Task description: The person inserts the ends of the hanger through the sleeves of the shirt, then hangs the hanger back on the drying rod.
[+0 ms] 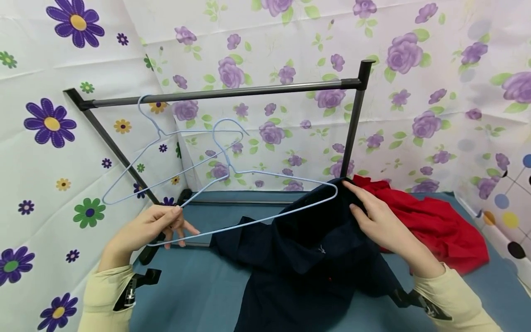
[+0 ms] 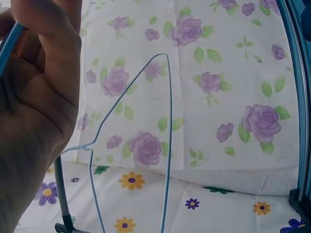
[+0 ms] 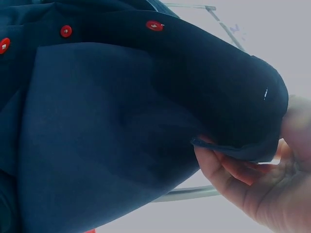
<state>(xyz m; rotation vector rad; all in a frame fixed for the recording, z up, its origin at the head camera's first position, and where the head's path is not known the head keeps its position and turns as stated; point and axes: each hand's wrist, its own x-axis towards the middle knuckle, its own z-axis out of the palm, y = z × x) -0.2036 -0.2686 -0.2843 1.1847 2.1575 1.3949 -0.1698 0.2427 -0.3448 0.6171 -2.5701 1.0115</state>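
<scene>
In the head view my left hand (image 1: 159, 223) pinches the left end of a light blue wire hanger (image 1: 265, 217), its hook pointing up. The hanger's right end reaches the collar of a dark navy shirt (image 1: 303, 295). My right hand (image 1: 379, 221) grips the shirt's collar edge on the right and lifts it. In the right wrist view, red buttons (image 3: 154, 25) run along the shirt front, and the fingers (image 3: 214, 167) curl round the cloth edge. The left wrist view shows the held hanger piece (image 2: 10, 46) between thumb and fingers.
A dark metal rack (image 1: 232, 93) stands behind, with a second blue hanger (image 1: 130, 166) hooked on its bar at the left. A crumpled red garment (image 1: 439, 226) lies on the blue-grey table surface (image 1: 186, 295) at the right. Flowered sheets (image 1: 265, 41) line the back and sides.
</scene>
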